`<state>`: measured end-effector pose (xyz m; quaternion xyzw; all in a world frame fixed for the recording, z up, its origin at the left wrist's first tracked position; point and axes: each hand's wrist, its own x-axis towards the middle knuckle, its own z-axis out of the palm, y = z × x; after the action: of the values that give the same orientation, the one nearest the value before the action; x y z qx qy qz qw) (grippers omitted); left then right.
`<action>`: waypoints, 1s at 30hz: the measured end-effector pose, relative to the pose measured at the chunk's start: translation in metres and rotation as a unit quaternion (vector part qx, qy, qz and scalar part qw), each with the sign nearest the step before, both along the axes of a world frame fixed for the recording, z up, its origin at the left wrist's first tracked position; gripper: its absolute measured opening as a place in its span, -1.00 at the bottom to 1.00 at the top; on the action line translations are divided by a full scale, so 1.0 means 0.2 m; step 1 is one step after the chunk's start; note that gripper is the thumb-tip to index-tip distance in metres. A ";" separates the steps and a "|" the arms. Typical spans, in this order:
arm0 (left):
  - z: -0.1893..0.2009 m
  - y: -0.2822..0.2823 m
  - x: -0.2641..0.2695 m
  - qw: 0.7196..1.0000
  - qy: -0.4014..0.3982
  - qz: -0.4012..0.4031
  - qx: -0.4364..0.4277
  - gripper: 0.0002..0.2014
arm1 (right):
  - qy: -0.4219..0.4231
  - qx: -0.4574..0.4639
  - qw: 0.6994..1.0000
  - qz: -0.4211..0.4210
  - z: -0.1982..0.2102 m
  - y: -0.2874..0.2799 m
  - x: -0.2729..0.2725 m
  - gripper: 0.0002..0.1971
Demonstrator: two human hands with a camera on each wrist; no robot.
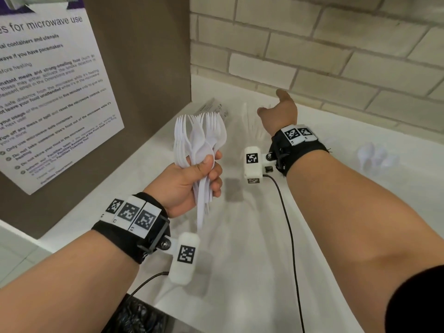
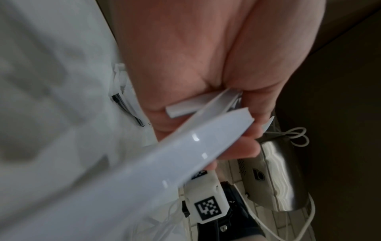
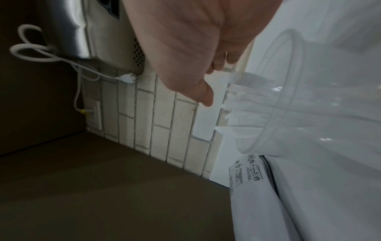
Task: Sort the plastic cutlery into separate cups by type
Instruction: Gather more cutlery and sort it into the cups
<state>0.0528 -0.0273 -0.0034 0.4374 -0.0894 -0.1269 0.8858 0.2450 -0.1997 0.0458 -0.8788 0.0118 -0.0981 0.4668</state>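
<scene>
My left hand (image 1: 199, 181) grips a bundle of white plastic forks (image 1: 199, 138) by the handles, tines up, above the white counter (image 1: 240, 248). In the left wrist view the fork handles (image 2: 185, 146) cross my palm, with the fingers curled round them. My right hand (image 1: 271, 104) reaches toward the back wall with fingers relaxed and nothing in it. It is just beside the rim of a clear plastic cup (image 3: 288, 97) that holds white cutlery of a type I cannot tell. The same cup (image 1: 251, 121) shows faintly in the head view. White spoons (image 1: 374, 157) stand at the right.
A printed plastic packet (image 1: 212, 108) lies on the counter near the corner, left of the cup. A brown panel with a microwave poster (image 1: 48, 92) closes the left side, a brick wall (image 1: 336, 56) the back. A steel appliance with a white cord (image 3: 92, 32) hangs above.
</scene>
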 end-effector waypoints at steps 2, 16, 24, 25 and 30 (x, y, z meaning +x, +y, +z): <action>0.01 -0.02 -0.01 1.000 -0.003 -0.004 0.000 -0.65 | -0.038 -0.014 0.999 0.000 0.05 -0.01 -0.07 -0.41; 0.10 -0.29 -0.05 0.997 -0.007 0.013 0.076 -0.82 | 0.135 0.262 0.903 0.312 0.09 -0.19 -0.80 -0.61; 0.09 -0.44 -0.06 0.995 0.006 -0.045 0.086 -0.70 | 0.106 0.319 0.927 0.167 0.07 -0.27 -0.88 -0.78; 0.08 -0.45 -0.06 0.995 0.012 -0.046 0.085 -0.69 | 0.098 0.334 0.926 0.146 0.08 -0.27 -0.88 -0.78; 0.06 -0.47 -0.04 0.994 0.040 -0.042 0.091 -0.74 | 0.022 0.438 0.895 0.081 0.16 -0.35 -0.87 -0.83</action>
<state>0.0444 -0.1215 0.0088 0.5063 -0.0608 -0.1888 0.8392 0.0716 -0.2700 0.0769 -0.5856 -0.0078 -0.0253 0.8102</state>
